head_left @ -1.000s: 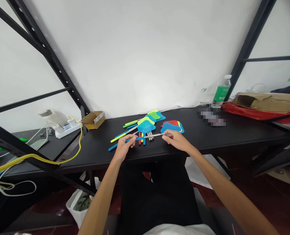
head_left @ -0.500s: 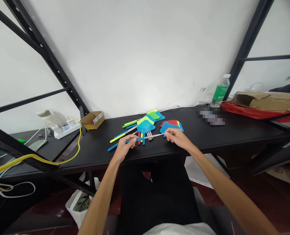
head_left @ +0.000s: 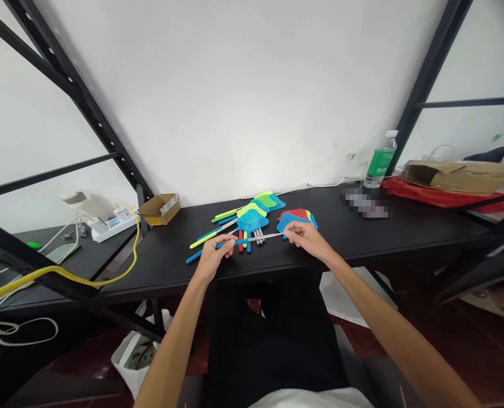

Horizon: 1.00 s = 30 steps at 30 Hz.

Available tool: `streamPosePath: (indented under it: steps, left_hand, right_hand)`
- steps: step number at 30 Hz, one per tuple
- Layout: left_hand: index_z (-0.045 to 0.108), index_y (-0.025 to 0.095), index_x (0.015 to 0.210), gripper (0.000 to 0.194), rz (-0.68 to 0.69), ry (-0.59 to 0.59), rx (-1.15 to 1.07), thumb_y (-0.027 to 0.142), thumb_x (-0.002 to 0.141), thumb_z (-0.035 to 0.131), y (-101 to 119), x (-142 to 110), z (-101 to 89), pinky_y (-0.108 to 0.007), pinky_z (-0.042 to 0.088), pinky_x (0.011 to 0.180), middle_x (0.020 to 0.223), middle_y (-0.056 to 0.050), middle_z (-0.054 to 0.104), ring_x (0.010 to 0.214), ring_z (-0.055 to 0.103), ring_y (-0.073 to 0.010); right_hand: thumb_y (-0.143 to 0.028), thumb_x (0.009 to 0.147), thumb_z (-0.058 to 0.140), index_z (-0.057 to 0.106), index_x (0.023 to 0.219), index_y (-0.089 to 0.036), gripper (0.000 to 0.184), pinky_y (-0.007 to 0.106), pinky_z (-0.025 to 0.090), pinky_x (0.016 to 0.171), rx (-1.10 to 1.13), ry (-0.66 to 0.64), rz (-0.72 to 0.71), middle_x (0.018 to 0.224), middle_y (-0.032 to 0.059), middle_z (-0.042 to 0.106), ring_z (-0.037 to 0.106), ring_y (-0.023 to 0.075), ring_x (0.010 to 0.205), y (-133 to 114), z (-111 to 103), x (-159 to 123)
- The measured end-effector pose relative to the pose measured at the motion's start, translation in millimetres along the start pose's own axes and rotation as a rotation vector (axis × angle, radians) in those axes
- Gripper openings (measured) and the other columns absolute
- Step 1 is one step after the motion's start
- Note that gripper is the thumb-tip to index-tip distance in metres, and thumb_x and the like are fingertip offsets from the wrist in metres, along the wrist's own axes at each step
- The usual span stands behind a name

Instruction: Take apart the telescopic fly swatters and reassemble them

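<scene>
My left hand [head_left: 214, 253] is closed around the blue handle [head_left: 195, 257] of a telescopic rod, above the front of the black table. Its thin metal shaft [head_left: 267, 236] runs right to my right hand [head_left: 302, 236], which pinches the far end. Behind my right hand lie loose fly swatter heads, a blue one [head_left: 293, 221] over a red one [head_left: 295, 213]. Several assembled fly swatters [head_left: 252, 215], in green, yellow and blue, lie overlapped beyond my left hand. Between my hands, loose handles [head_left: 240, 241] and short metal rods [head_left: 259, 237] lie on the table.
A small cardboard box [head_left: 159, 209] stands at left, near a power strip [head_left: 114, 225] and a yellow cable [head_left: 136, 243]. At the right back are a water bottle [head_left: 380, 160], a blurred item [head_left: 366, 204] and a larger carton [head_left: 458, 174] on red material. Black shelf posts [head_left: 430, 73] flank the table.
The view has shifted very slightly. Both hands keep the same hold on the rod, with no clear movement of the things on the table.
</scene>
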State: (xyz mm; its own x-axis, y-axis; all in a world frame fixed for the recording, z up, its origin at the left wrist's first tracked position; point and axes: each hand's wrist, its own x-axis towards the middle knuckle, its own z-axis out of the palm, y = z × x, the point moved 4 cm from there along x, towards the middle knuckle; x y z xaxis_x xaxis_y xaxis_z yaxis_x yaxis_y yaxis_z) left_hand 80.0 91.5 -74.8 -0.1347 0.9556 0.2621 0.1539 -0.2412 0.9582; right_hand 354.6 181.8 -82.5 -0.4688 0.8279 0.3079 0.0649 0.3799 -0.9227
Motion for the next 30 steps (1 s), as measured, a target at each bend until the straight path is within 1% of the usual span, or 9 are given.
streamPosePath:
  steps: [9, 16, 18, 22, 23, 25, 27, 28, 30]
  left_hand:
    - [0.073, 0.016, 0.098, 0.028, 0.026, -0.124, 0.051, 0.040, 0.084, 0.070, 6.8, -3.9, 4.7, -0.025, 0.039, 0.060, 0.063, 0.001, 0.053, 0.061, 0.046, -0.0120]
    - [0.074, 0.017, 0.102, 0.030, 0.015, -0.171, 0.106, 0.041, 0.084, 0.069, 9.9, -6.3, 6.7, -0.026, 0.041, 0.062, 0.067, -0.001, 0.058, 0.064, 0.051, -0.0133]
    - [0.074, 0.016, 0.102, 0.031, 0.007, -0.153, 0.088, 0.041, 0.084, 0.070, 9.1, -5.4, 6.2, -0.026, 0.041, 0.061, 0.066, -0.001, 0.058, 0.063, 0.050, -0.0132]
    - [0.074, 0.016, 0.097, 0.029, 0.004, -0.044, 0.013, 0.040, 0.082, 0.072, 4.9, -1.6, 2.0, -0.024, 0.039, 0.058, 0.062, 0.000, 0.057, 0.060, 0.049, -0.0121]
    - [0.074, 0.016, 0.097, 0.029, 0.004, -0.021, -0.011, 0.040, 0.081, 0.073, 3.6, -0.8, 0.9, -0.024, 0.039, 0.058, 0.062, 0.000, 0.056, 0.059, 0.049, -0.0117]
    - [0.073, 0.016, 0.096, 0.028, 0.001, 0.015, -0.064, 0.039, 0.080, 0.074, 1.2, 0.5, -1.0, -0.023, 0.038, 0.056, 0.062, 0.001, 0.055, 0.059, 0.047, -0.0110]
    - [0.073, 0.016, 0.095, 0.028, -0.006, 0.045, -0.116, 0.039, 0.080, 0.075, -0.4, 1.2, -2.7, -0.023, 0.037, 0.055, 0.062, 0.001, 0.054, 0.058, 0.046, -0.0104]
    - [0.073, 0.016, 0.095, 0.028, -0.009, 0.055, -0.133, 0.039, 0.079, 0.076, -0.8, 1.3, -3.2, -0.022, 0.036, 0.055, 0.062, 0.001, 0.054, 0.058, 0.046, -0.0102]
    - [0.073, 0.015, 0.094, 0.028, -0.013, 0.059, -0.142, 0.038, 0.079, 0.076, -0.9, 1.4, -3.3, -0.022, 0.036, 0.055, 0.063, 0.001, 0.054, 0.059, 0.046, -0.0099]
  right_hand:
    - [-0.046, 0.084, 0.066, 0.065, 0.082, -0.019, 0.027, 0.025, 0.039, 0.053, 0.061, -0.063, -0.028, 0.066, -0.0010, 0.055, 0.046, 0.0106, 0.054, 2.9, -3.1, 0.3]
    - [-0.048, 0.081, 0.068, 0.067, 0.081, -0.019, 0.029, 0.025, 0.040, 0.053, 0.074, -0.068, -0.027, 0.065, -0.0007, 0.055, 0.046, 0.0110, 0.054, 1.5, -1.8, 0.0]
    - [-0.048, 0.081, 0.068, 0.067, 0.081, -0.019, 0.029, 0.026, 0.041, 0.053, 0.061, -0.050, -0.032, 0.065, 0.0000, 0.056, 0.048, 0.0117, 0.055, 2.0, -0.9, 0.9]
    - [-0.050, 0.082, 0.066, 0.071, 0.090, -0.019, 0.032, 0.028, 0.045, 0.056, -0.007, 0.024, -0.047, 0.072, 0.0035, 0.065, 0.058, 0.0169, 0.064, 0.9, 0.3, 3.0]
    - [-0.049, 0.082, 0.066, 0.071, 0.093, -0.019, 0.033, 0.029, 0.047, 0.059, -0.043, 0.060, -0.064, 0.076, 0.0046, 0.067, 0.061, 0.0184, 0.068, -0.5, -0.7, 2.9]
    - [-0.048, 0.084, 0.064, 0.073, 0.097, -0.020, 0.032, 0.034, 0.050, 0.070, -0.174, 0.180, -0.106, 0.086, 0.0061, 0.071, 0.065, 0.0215, 0.077, -4.4, -5.9, 1.5]
    - [-0.049, 0.085, 0.062, 0.072, 0.105, -0.022, 0.034, 0.039, 0.049, 0.083, -0.404, 0.315, -0.132, 0.101, 0.0081, 0.072, 0.064, 0.0269, 0.095, -7.7, -12.8, -1.2]
    - [-0.050, 0.085, 0.063, 0.070, 0.113, -0.023, 0.040, 0.042, 0.047, 0.089, -0.535, 0.363, -0.129, 0.110, 0.0096, 0.071, 0.061, 0.0304, 0.105, -8.1, -15.8, -2.5]
    - [-0.056, 0.080, 0.067, 0.061, 0.131, -0.022, 0.062, 0.048, 0.042, 0.097, -0.761, 0.391, -0.088, 0.129, 0.0135, 0.063, 0.050, 0.0373, 0.123, -5.4, -19.6, -3.4]
